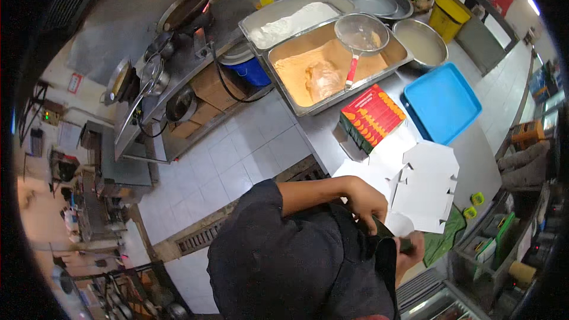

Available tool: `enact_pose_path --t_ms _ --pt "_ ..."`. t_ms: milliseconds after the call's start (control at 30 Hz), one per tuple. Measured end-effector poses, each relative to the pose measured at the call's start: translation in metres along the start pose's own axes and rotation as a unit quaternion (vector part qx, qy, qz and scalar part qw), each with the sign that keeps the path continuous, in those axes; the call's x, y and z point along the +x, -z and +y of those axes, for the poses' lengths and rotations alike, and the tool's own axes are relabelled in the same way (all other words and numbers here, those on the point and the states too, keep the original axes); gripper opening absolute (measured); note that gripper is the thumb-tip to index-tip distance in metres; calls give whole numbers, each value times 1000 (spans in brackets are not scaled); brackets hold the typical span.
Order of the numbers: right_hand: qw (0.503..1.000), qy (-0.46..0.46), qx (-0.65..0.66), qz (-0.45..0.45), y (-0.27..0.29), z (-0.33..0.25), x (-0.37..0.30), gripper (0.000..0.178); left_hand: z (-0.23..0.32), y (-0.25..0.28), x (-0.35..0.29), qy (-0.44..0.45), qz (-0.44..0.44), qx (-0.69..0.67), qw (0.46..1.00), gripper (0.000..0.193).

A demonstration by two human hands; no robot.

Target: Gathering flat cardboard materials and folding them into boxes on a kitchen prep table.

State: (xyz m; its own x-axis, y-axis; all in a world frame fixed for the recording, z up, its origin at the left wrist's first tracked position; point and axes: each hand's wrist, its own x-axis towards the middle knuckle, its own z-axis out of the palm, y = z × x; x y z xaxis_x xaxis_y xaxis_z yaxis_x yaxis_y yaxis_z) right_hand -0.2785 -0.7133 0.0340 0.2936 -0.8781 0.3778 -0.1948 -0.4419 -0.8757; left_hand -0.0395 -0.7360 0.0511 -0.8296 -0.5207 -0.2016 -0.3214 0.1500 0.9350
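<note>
Here, first, we list two hands: the left hand [366, 202], fingers curled and closed on the edge of a partly folded card [398, 224], and the right hand [412, 250], pinching its nearer end. The card, dark outside and white inside, sits between them, close to the wearer's black shirt [284, 255]; the left thumb's place we cannot tell.

Just beyond, on the metal surface [483, 157], we count: flat white sheets [428, 186], cut with slots and overlapping; a green cloth [441, 243], partly beneath them; two small yellow-green items [477, 198], kind unclear.

Next, we enter one red and green box [376, 115], upright, beside one shallow blue tray [443, 103].

Farther out: one deep pan [308, 108] of orange-tinted powder, a pale glossy lump [323, 80] lying in it; one round sieve [360, 32], red-handled, resting across its rim; a second pan [252, 23], white powder inside; one metal bowl [421, 44] of cloudy liquid; one wide round dish [379, 1]; one yellow bin [447, 18].

Off left, we record a large wok [186, 7], a blue bucket [250, 72] and cardboard boxes [216, 88] under the worktop.
</note>
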Motion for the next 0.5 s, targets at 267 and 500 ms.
enact_pose_path --t_ms 267,500 --pt "987 -137 35 -81 7 -22 22 13 -31 -9 -6 66 -27 -372 925 27" --pt "960 -100 -80 -248 -7 -29 48 13 -35 -10 16 47 -41 -306 950 29"
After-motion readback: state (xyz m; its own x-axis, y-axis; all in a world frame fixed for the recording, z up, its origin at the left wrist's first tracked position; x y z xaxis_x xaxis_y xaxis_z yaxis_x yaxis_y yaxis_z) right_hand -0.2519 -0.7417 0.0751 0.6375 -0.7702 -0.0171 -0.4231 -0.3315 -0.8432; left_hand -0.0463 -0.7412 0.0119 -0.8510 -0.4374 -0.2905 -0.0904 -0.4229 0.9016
